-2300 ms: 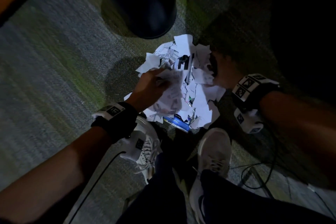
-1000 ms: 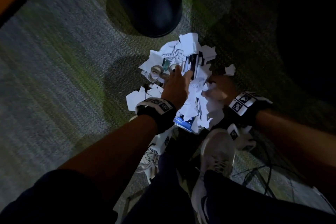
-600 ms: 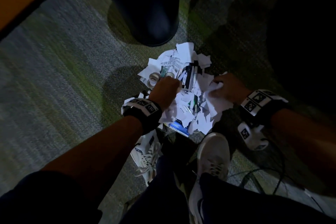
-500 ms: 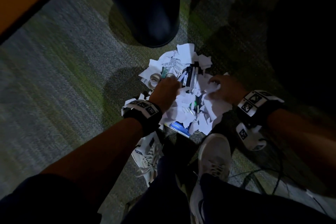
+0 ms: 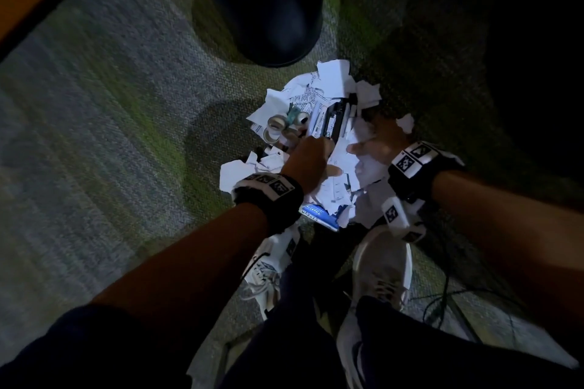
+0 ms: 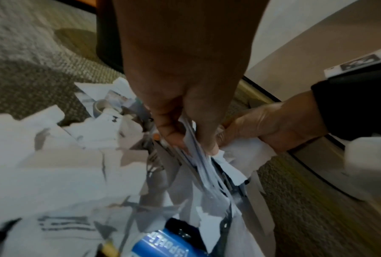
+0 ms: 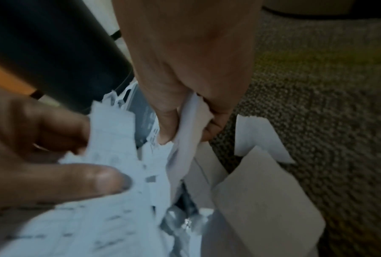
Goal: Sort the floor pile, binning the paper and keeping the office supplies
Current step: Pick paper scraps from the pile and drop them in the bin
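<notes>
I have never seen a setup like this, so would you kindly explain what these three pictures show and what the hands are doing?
No machine here: a person wears three cameras. The head view looks down at both arms; the two close-ups come from cameras strapped to each wrist. On the carpet lies a pile of torn paper mixed with tape rolls, a black stapler-like item and a blue box, before a dark bin. The left hand pinches paper scraps; the right hand grips a white paper piece.
</notes>
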Motion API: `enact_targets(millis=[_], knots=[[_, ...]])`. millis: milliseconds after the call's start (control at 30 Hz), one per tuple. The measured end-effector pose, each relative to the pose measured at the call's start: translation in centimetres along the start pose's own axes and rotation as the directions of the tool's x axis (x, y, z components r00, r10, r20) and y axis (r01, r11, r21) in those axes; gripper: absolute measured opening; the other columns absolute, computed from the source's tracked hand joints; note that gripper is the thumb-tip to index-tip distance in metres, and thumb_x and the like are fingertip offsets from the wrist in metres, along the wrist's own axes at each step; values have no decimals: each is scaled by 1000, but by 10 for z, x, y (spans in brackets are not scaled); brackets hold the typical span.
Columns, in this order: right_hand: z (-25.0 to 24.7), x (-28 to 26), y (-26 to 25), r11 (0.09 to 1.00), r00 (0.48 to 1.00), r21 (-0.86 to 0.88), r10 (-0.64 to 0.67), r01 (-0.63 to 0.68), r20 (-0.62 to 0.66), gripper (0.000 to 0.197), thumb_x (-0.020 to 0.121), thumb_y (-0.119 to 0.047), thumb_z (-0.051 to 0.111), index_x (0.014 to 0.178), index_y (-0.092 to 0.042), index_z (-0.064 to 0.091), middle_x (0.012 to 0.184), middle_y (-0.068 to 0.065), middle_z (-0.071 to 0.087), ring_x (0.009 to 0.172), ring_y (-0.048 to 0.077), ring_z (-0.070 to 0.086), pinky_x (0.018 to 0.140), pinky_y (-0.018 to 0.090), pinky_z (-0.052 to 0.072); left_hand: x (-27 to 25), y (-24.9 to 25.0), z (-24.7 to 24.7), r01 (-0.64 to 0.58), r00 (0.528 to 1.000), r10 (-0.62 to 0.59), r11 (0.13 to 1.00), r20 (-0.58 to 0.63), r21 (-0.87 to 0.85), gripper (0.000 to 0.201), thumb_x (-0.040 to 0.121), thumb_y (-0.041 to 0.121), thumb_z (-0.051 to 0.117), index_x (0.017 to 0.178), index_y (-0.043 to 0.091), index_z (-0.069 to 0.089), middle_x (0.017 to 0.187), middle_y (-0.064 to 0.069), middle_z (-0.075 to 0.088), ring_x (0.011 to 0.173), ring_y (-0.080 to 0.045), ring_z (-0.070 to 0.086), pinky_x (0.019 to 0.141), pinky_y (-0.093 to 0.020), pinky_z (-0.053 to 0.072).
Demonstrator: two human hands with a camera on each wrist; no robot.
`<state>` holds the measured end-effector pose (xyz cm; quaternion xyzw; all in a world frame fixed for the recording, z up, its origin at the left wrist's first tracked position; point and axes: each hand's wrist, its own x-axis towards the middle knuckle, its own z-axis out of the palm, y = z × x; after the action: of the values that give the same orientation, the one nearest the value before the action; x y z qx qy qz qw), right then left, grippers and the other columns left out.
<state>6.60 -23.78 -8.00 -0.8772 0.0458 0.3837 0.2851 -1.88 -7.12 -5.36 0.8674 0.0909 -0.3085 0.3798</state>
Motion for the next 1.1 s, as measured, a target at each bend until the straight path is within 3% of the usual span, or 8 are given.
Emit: enact_targets(millis=[167, 267, 400, 467, 600, 767, 900, 1100], knots=[[-3, -1, 15, 998, 1000, 57, -4, 5, -20, 63, 71, -37, 85, 121, -4, 65, 120, 16, 64, 110, 31, 62, 88, 40, 53, 5, 14, 9, 79, 995, -81, 996, -61, -35, 45, 71, 34, 85, 69, 7, 49, 60, -10, 48, 68, -30, 55, 54, -31, 31], [-7, -6, 21, 991, 999, 135, 27, -21, -44, 44, 70, -35, 84, 97, -2, 70, 99, 15, 70, 92, 29, 66, 76, 40, 56, 2, 19, 17, 118, 990, -122, 992, -75, -54, 49, 72, 37, 84, 62, 6, 47, 63, -14, 53, 80, -39, 64, 61, -36, 47], [-14, -18, 23, 989, 1000, 148, -7, 7, -6, 33, 74, -30, 84, 70, -4, 64, 73, 11, 64, 73, 21, 63, 60, 35, 45, 0, 24, 24, 128, 989, -133, 989, -63, -81, 47, 78, 25, 80, 88, -13, 53, 95, -29, 62, 93, -42, 63, 76, -44, 53], [-22, -22, 22, 992, 999, 118, -47, 49, -18, 38, 77, -29, 82, 59, -11, 54, 61, 4, 52, 61, 16, 53, 59, 31, 35, 1, 21, 20, 114, 988, -126, 986, -94, -125, 23, 75, 21, 81, 78, 1, 70, 79, -24, 67, 76, -32, 65, 71, -34, 51], [-46, -26, 8, 989, 993, 87, -121, 120, 5, 43, 74, -35, 83, 82, 4, 68, 80, 25, 66, 76, 31, 65, 66, 41, 47, -1, 11, -4, 14, 979, -43, 989, -198, -145, 44, 69, 35, 80, 54, 4, 52, 48, -7, 45, 46, -18, 42, 53, -29, 41], [-81, -42, -42, 965, 974, 140, -225, 223, -2, 54, 73, -37, 84, 75, 10, 58, 77, 34, 59, 67, 22, 55, 61, 32, 38, -11, 20, -64, -39, 959, -15, 982, -284, -185, 52, 73, 31, 82, 50, 16, 38, 48, 2, 32, 48, -14, 32, 54, -29, 31], [-117, -72, -115, 936, 947, 145, -315, 320, -62, 34, 78, -33, 81, 83, -2, 68, 73, 10, 66, 62, 14, 61, 57, 27, 43, -30, 42, -126, -150, 897, 9, 947, -442, -286, 45, 76, 31, 79, 53, 9, 48, 49, -2, 41, 48, -14, 36, 48, -35, 37], [-172, -111, -215, 820, 873, 309, -480, 482, -88, 18, 82, -25, 78, 95, -13, 74, 80, 2, 77, 69, 14, 74, 57, 26, 58, -61, 86, -218, -356, 740, 99, 897, -666, -263, 26, 91, 38, 66, 78, 15, 62, 73, -7, 61, 70, -29, 53, 64, -40, 46]])
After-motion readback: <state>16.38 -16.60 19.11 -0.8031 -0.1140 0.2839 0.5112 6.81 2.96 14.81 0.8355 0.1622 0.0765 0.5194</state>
